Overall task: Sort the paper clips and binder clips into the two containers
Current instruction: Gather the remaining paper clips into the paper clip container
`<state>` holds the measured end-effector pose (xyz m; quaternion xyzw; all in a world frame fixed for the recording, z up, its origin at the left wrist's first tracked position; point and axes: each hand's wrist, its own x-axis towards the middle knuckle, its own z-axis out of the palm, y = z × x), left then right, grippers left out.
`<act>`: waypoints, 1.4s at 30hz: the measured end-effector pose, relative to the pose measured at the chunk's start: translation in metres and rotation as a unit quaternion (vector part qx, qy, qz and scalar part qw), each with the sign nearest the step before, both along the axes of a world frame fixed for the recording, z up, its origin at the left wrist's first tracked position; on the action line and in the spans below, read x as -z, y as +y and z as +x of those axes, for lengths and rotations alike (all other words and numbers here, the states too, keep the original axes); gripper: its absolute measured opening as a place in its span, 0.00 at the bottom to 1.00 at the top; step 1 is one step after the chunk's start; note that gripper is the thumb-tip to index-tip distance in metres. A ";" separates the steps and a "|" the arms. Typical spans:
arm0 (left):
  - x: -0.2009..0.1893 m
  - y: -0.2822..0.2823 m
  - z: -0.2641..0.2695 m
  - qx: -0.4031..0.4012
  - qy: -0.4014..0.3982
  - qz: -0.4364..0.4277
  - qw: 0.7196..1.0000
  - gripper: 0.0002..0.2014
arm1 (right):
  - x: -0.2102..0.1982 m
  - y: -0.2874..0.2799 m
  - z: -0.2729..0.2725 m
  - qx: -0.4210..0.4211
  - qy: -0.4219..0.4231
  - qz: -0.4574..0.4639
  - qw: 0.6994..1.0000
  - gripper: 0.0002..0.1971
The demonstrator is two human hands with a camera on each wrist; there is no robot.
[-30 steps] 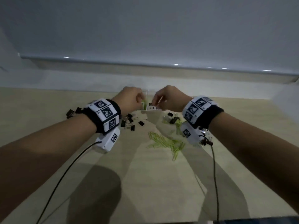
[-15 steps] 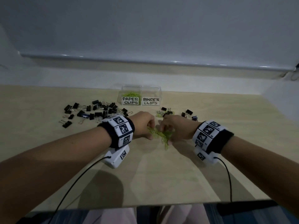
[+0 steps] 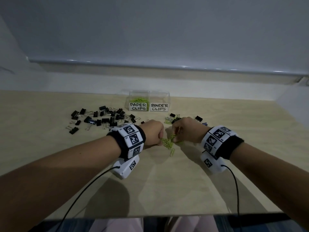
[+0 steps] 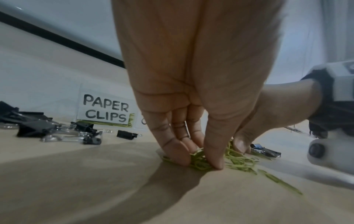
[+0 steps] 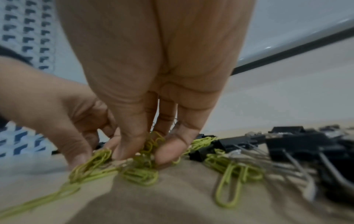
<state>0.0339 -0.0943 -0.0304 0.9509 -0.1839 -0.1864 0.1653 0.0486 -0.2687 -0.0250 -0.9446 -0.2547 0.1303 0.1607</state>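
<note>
A heap of green paper clips (image 3: 169, 143) lies on the table between my hands. My left hand (image 3: 154, 133) pinches clips from the heap's left side, thumb and fingertips (image 4: 179, 153) pressed down on them (image 4: 199, 160). My right hand (image 3: 184, 131) pinches clips (image 5: 145, 151) from the right side. Two clear boxes stand at the back: the one labelled PAPER CLIPS (image 3: 138, 106) holds green clips, the one labelled BINDER CLIPS (image 3: 159, 107) looks empty. Black binder clips (image 3: 103, 118) lie scattered at the left, and a few more (image 3: 174, 116) behind my right hand.
A wall with a ledge (image 3: 150, 66) runs behind the boxes. The wooden table (image 3: 167, 186) stretches bare toward its front edge. Cables hang from both wrist cameras. Binder clips (image 5: 298, 145) lie close to the right of my right hand.
Both hands came back from the boxes to the green heap and lowered onto it. Since half a second ago they have closed in tighter on the clips.
</note>
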 end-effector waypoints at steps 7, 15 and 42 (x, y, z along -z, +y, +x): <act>-0.002 0.018 0.005 0.005 0.008 -0.056 0.998 0.08 | -0.009 -0.012 0.016 0.095 0.104 0.192 0.971 0.08; -0.033 0.066 0.034 -0.092 -0.037 -0.231 0.968 0.07 | -0.044 0.036 0.057 0.110 0.123 0.372 0.914 0.04; -0.025 -0.011 0.065 -0.005 -0.123 -0.103 0.987 0.09 | -0.035 -0.033 0.032 0.079 0.032 -0.076 0.993 0.07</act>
